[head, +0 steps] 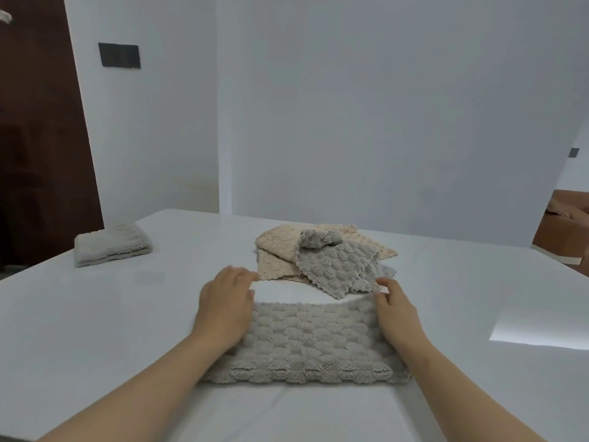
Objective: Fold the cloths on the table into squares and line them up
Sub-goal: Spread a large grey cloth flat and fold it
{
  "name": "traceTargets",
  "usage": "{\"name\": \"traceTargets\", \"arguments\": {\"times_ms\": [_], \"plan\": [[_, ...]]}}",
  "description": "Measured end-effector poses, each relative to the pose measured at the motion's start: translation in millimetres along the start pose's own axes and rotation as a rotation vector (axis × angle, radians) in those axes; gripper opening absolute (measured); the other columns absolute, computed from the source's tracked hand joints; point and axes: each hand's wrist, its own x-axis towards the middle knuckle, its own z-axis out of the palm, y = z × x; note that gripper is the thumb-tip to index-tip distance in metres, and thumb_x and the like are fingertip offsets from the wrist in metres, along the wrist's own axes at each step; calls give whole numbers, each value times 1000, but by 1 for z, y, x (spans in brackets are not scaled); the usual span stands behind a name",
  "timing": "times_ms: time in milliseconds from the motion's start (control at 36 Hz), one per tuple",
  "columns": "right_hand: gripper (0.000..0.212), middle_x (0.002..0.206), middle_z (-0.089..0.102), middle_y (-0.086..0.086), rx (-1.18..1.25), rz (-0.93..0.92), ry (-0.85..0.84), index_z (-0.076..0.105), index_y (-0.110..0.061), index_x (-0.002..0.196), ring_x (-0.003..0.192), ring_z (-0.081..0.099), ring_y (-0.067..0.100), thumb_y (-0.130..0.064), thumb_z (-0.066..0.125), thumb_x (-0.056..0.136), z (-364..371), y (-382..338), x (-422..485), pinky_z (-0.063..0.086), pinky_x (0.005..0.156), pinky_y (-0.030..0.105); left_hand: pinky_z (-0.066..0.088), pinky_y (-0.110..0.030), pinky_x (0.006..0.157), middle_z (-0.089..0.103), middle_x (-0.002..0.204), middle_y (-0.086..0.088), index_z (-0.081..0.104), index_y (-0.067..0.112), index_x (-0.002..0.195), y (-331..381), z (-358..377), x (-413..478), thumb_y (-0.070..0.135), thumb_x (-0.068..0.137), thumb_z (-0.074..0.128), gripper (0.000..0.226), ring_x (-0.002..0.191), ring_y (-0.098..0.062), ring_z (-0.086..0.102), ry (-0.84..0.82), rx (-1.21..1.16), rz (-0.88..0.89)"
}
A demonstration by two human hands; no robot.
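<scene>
Forearms (153, 387) cropped, left hand (224, 301) hides corner of grey cloth (314, 342)

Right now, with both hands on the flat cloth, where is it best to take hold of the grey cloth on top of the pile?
Probably pinch the top grey cloth by its near pointed corner, coming from the near side with the right hand, which is closest. That corner lies flat past the beige cloths; the far end is bunched.

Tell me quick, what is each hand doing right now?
Left hand: open, resting flat on the grey cloth.
Right hand: pinches the grey cloth's far right corner.
</scene>
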Motion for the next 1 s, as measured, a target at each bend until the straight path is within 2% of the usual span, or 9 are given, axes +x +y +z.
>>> {"name": "traceTargets", "arguments": {"times_ms": [83, 139, 222, 278, 500, 556, 722, 889, 1000], "plan": [[44, 79, 52, -2, -106, 27, -93, 26, -17, 141, 66, 51, 13, -23, 36, 98, -3, 1, -4, 42, 64, 28, 4, -44, 116, 19, 154, 10, 29, 32, 141, 22, 6, -10, 37, 100, 24, 41, 145, -14, 2, -300, 29, 100], [51, 80, 54, -1, -155, 56, -150, 21, -18, 143, 67, 54, 13, -26, 40, 96, -7, 0, -9, 42, 63, 28, 2, -47, 116, 10, 156, 10, 20, 37, 144, 30, 13, -16, 48, 98, 21, 48, 145, -16, 0, -466, 67, 99], [59, 94, 56, 3, -257, 114, -212, 17, -21, 143, 84, 59, 20, -29, 44, 92, -16, -2, -17, 48, 78, 33, -2, -49, 116, 1, 157, 10, 8, 41, 146, 34, 19, -22, 62, 92, 18, 58, 145, -17, -6, -573, 148, 77], [62, 89, 58, 0, -281, 134, -236, 16, -21, 144, 84, 59, 18, -30, 46, 91, -21, -1, -22, 49, 81, 34, -5, -49, 116, -3, 157, 10, 4, 43, 145, 35, 20, -24, 66, 90, 16, 61, 145, -18, -8, -573, 189, 76], [62, 91, 57, 1, -187, 159, -291, 25, -21, 141, 79, 56, 14, -18, 54, 86, -26, -2, -35, 42, 58, 19, -5, -49, 115, -2, 158, 8, 2, 42, 146, 36, 23, -31, 66, 90, 14, 62, 145, -18, -7, -521, 227, 75], [56, 82, 57, -1, -112, 158, -282, 30, -21, 138, 68, 56, 9, -11, 53, 87, -25, -3, -37, 40, 48, 13, -6, -49, 115, -2, 158, 7, 3, 41, 146, 37, 22, -32, 65, 90, 14, 62, 145, -18, -7, -520, 223, 71], [57, 78, 54, 3, 106, 177, -187, 33, -24, 137, 62, 51, 15, -2, 49, 87, -23, -16, -36, 39, 48, 22, -4, -50, 115, -2, 158, 6, 4, 39, 146, 37, 18, -28, 65, 91, 16, 63, 145, -20, -6, -575, 196, 76], [57, 94, 53, 5, 168, 125, -180, 33, -26, 138, 67, 50, 16, -3, 48, 88, -17, -41, -31, 42, 53, 26, 10, -42, 116, 12, 156, 6, 15, 33, 146, 26, 0, -25, 55, 94, 28, 58, 144, -17, 8, -403, 122, 106], [56, 82, 46, 2, 201, 71, -198, 34, -25, 138, 65, 45, 16, -3, 49, 90, -5, -61, -31, 39, 52, 25, 26, -33, 105, 37, 145, 9, 34, 32, 139, 11, -18, -27, 41, 96, 33, 43, 134, -15, 29, -253, 135, 93]]}}
